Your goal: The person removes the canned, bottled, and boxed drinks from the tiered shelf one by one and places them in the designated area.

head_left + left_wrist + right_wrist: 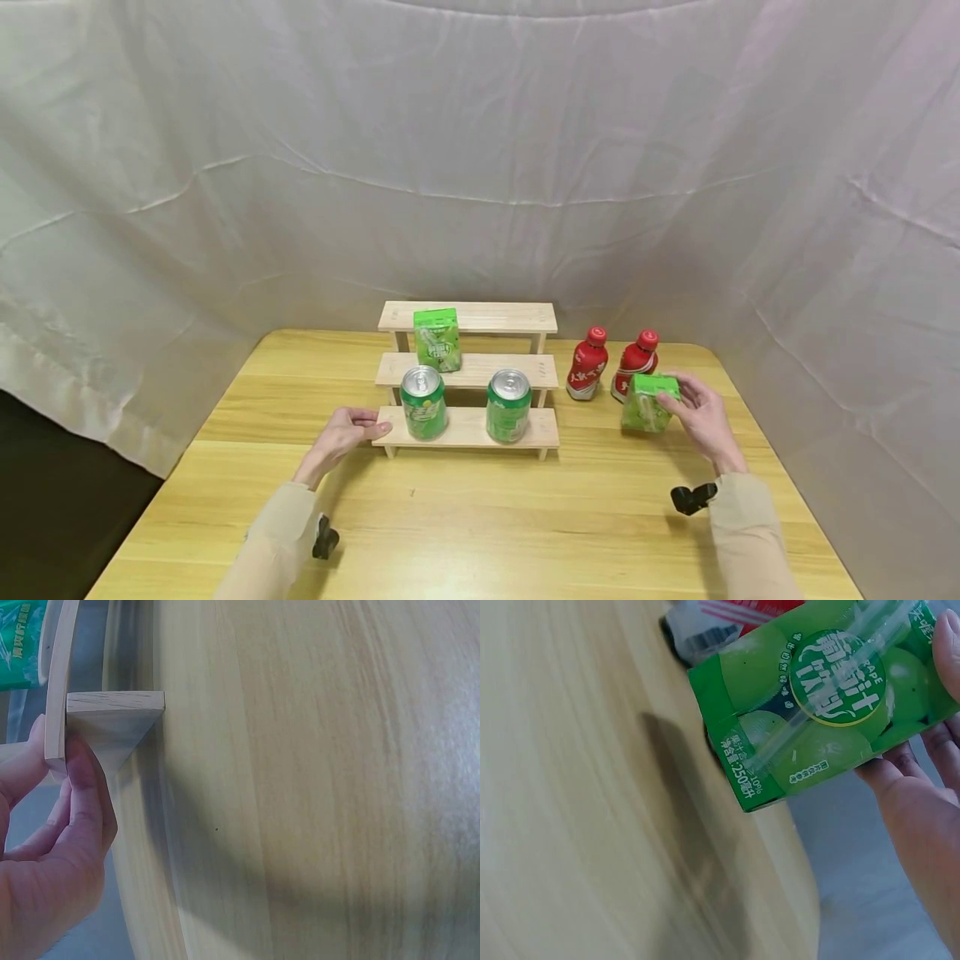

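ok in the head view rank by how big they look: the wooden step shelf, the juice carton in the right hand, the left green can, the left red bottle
1. wooden step shelf, largest by far.
2. left green can and left red bottle: they look about alike, and the can stands nearer the camera, so no ranking.
3. juice carton held in the right hand, slightly smaller, partly covered by fingers.

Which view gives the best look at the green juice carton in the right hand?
The right wrist view: the juice carton fills the frame, its label and straw legible, the right hand gripping it. The head view shows it small, lifted beside two red bottles. The left wrist view misses it.
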Demonstrator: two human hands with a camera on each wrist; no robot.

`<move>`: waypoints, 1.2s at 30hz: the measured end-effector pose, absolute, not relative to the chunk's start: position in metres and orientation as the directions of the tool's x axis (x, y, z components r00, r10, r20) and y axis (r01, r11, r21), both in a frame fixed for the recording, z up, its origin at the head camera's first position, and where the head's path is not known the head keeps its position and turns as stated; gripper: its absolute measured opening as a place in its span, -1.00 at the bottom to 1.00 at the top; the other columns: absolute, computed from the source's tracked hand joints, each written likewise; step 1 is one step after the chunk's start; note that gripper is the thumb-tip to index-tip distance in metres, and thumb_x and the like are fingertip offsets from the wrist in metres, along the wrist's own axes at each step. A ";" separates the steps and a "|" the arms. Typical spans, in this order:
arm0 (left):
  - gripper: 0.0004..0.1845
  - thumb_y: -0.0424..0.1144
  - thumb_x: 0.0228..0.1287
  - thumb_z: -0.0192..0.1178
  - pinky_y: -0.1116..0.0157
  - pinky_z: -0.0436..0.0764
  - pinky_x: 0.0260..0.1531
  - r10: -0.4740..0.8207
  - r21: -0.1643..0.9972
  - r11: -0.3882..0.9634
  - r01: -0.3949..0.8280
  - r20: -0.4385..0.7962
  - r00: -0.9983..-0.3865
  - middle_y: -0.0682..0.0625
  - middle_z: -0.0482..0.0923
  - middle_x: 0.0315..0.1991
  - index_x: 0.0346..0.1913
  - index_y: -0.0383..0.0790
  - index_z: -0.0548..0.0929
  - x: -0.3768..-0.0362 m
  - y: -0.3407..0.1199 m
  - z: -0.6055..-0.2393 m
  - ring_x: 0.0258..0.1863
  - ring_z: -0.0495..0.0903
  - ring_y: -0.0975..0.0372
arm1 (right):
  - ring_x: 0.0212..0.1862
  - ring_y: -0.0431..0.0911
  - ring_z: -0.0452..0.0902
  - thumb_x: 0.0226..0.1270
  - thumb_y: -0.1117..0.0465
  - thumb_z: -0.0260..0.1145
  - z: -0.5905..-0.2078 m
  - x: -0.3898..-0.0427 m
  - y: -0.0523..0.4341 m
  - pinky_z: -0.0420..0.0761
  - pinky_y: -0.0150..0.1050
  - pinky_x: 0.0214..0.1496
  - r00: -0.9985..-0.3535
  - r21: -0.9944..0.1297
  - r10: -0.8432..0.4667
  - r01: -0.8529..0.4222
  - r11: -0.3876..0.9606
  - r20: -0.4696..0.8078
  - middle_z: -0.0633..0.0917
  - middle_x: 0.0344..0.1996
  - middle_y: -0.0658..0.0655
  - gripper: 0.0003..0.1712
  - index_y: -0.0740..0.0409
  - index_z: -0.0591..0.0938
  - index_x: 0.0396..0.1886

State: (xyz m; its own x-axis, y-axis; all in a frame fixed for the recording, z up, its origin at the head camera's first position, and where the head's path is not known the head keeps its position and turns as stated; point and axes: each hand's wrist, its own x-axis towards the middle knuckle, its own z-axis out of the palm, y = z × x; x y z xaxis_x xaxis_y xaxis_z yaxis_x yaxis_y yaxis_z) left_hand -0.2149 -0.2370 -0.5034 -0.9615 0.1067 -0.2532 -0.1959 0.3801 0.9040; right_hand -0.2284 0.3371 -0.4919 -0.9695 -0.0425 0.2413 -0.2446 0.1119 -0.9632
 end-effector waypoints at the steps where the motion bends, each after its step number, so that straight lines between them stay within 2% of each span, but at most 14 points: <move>1: -0.44 -0.26 0.32 0.33 0.06 0.65 0.14 0.097 0.905 0.373 -0.206 -0.259 -0.961 -0.45 0.57 0.07 0.18 -0.67 0.46 -0.215 -0.237 -0.504 -0.04 0.64 0.04 | 0.02 -0.49 0.58 0.39 0.44 0.27 -0.493 -0.229 0.339 0.57 -0.64 0.06 -0.972 -0.967 -0.048 -0.233 0.106 0.229 0.67 -0.04 -0.32 -0.59 0.21 0.54 0.20; 4: -0.45 -0.27 0.33 0.31 0.07 0.66 0.13 0.101 0.905 0.371 -0.208 -0.262 -0.960 -0.44 0.57 0.07 0.18 -0.67 0.45 -0.215 -0.236 -0.504 -0.04 0.65 0.06 | -0.01 -0.47 0.60 0.39 0.45 0.26 -0.496 -0.231 0.342 0.61 -0.61 0.04 -0.980 -0.976 -0.067 -0.195 0.094 0.190 0.68 -0.06 -0.32 -0.56 0.36 0.47 0.24; 12: -0.44 -0.27 0.34 0.31 0.01 0.63 0.17 0.111 0.904 0.384 -0.190 -0.249 -0.962 -0.47 0.56 0.08 0.19 -0.69 0.45 -0.215 -0.237 -0.504 -0.01 0.65 0.01 | -0.01 -0.43 0.62 0.43 0.46 0.21 -0.500 -0.235 0.347 0.63 -0.57 0.02 -0.979 -0.988 -0.142 -0.149 0.033 0.143 0.68 -0.03 -0.30 -0.59 0.13 0.53 0.21; 22: -0.44 -0.25 0.33 0.32 0.00 0.61 0.19 0.098 0.897 0.394 -0.200 -0.257 -0.961 -0.46 0.57 0.09 0.18 -0.66 0.46 -0.213 -0.236 -0.504 0.02 0.63 0.00 | -0.01 -0.40 0.63 0.45 0.46 0.17 -0.503 -0.240 0.351 0.64 -0.54 0.05 -0.974 -0.994 -0.198 -0.113 -0.010 0.113 0.69 -0.03 -0.25 -0.59 0.19 0.51 0.24; 31: -0.44 -0.26 0.37 0.28 0.09 0.66 0.12 0.138 0.906 0.390 -0.163 -0.233 -0.963 -0.48 0.57 0.08 0.20 -0.70 0.43 -0.214 -0.238 -0.503 -0.05 0.65 0.12 | 0.03 -0.47 0.56 0.51 0.37 0.15 -0.502 -0.243 0.363 0.58 -0.59 0.07 -0.976 -0.990 -0.212 -0.083 0.116 0.057 0.65 -0.03 -0.34 -0.60 0.19 0.45 0.30; 36: -0.45 -0.26 0.35 0.30 0.10 0.65 0.11 0.128 0.904 0.391 -0.172 -0.239 -0.963 -0.46 0.59 0.07 0.19 -0.68 0.45 -0.214 -0.238 -0.503 -0.06 0.65 0.11 | 0.02 -0.42 0.58 0.53 0.37 0.12 -0.505 -0.240 0.363 0.61 -0.53 0.09 -0.974 -1.000 -0.224 -0.021 -0.005 0.021 0.66 -0.02 -0.29 -0.63 0.02 0.50 0.24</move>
